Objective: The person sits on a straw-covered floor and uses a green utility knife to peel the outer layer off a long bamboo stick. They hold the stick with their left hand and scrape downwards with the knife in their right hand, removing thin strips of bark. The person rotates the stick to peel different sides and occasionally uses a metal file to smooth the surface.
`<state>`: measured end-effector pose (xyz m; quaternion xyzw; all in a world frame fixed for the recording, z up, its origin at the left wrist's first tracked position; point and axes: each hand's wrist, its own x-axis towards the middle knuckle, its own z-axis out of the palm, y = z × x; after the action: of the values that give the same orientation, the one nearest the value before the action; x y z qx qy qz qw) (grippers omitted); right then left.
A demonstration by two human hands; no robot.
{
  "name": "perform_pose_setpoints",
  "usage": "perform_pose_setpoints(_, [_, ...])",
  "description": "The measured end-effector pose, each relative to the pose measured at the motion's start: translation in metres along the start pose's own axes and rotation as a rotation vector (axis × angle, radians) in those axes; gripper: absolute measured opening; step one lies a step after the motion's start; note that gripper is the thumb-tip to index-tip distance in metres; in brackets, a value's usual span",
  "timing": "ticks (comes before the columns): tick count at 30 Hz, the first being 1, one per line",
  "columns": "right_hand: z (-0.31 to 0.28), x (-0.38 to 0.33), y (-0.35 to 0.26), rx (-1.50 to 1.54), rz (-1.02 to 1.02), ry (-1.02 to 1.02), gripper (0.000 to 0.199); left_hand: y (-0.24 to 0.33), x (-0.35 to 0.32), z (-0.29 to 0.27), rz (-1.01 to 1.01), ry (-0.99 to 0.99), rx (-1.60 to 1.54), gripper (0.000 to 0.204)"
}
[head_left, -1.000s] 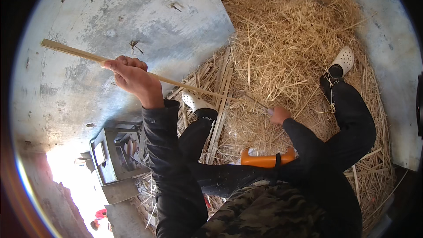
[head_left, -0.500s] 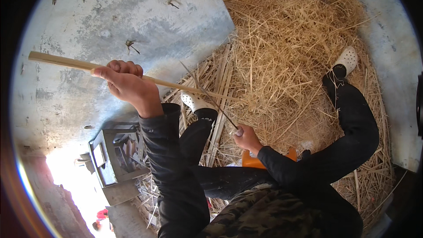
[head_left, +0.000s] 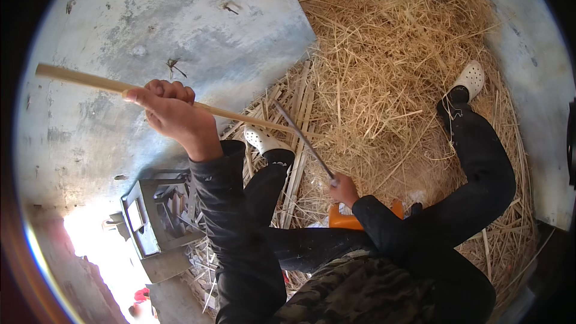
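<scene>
Left hand (head_left: 175, 114) clenched round pale wooden strip (head_left: 78, 77), its far end at straw heap's (head_left: 396, 54) left edge. Right hand (head_left: 344, 190), further right a second ago, grips knife (head_left: 315, 155) by handle; blade now crosses strip, contact unclear.

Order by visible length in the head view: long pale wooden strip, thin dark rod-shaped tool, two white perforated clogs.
1. Pale wooden strip
2. Dark rod-shaped tool
3. Left clog, right clog: too alike to rank
</scene>
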<state>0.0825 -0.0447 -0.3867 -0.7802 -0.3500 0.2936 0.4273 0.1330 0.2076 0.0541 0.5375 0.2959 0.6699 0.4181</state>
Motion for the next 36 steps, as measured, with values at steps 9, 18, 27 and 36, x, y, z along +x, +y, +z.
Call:
perform_pose_setpoints(9, [-0.038, -0.004, 0.084, 0.761, 0.955, -0.398, 0.019, -0.001, 0.01, 0.001, -0.131, -0.11, -0.117, 0.051])
perform_pose_setpoints(18, [-0.054, 0.005, -0.021, 0.171, 0.294, -0.156, 0.019, -0.023, 0.004, -0.014, -0.046, -0.208, -0.127, 0.053])
perform_pose_setpoints(27, [-0.048, -0.017, 0.09, -0.028, 0.638, -0.297, 0.033, -0.038, 0.016, -0.029, -0.001, 0.085, -0.064, 0.052])
perform_pose_setpoints(36, [-0.059, -0.004, -0.007, 0.647, 0.798, -0.191, 0.012, -0.028, 0.006, -0.022, -0.015, 0.097, -0.045, 0.047])
